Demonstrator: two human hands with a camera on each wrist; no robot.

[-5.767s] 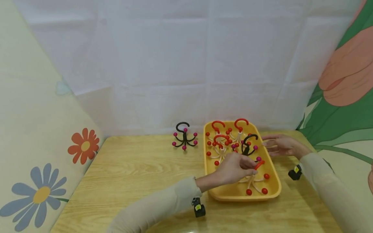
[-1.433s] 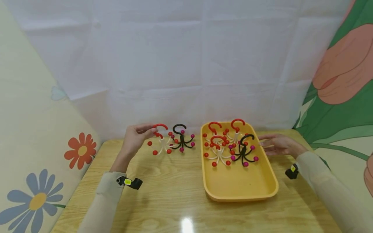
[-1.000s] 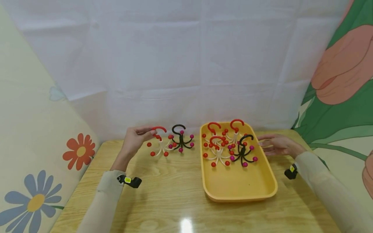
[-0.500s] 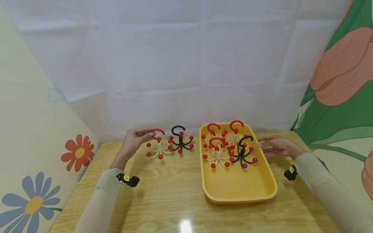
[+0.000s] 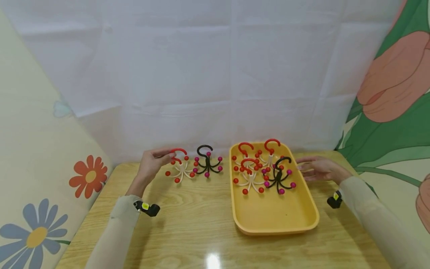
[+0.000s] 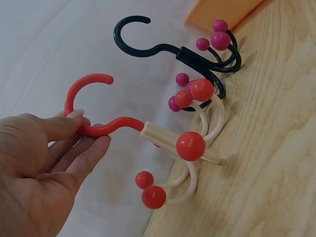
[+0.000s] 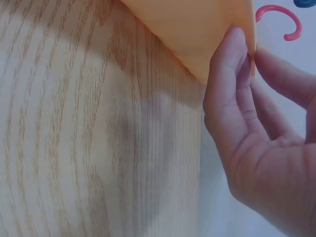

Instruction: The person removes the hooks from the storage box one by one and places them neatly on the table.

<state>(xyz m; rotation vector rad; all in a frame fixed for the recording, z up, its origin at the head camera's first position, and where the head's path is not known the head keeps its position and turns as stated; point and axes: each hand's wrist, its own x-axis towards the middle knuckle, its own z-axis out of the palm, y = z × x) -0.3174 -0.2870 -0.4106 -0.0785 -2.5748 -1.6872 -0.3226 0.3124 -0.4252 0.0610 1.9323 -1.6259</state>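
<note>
My left hand (image 5: 152,164) pinches the curved red top of a white multi-arm hanging hook (image 6: 160,136) between thumb and fingers. This hook has red balls on its arm tips and stands at the table's back left, slightly tilted in the left wrist view. Right beside it is a black multi-arm hook (image 5: 208,162) with magenta balls. On the right, my right hand (image 7: 261,128) grips the side rim of a yellow tray (image 5: 273,220), thumb on one side of the wall and fingers on the other. Inside the tray's back half stand several similar hooks, white-and-red ones and a black one (image 5: 278,177).
The wooden table (image 5: 188,224) carries everything. A white sheet (image 5: 174,74) hangs right behind its back edge. Flower-printed panels (image 5: 37,168) flank the table on both sides. A small black camera (image 5: 147,208) sits on each wrist.
The white-and-red hook came out of the tray's front part to the table beside the black one. Over the last second my left hand turned it and shifted it slightly left. My right hand stayed at the rim.
</note>
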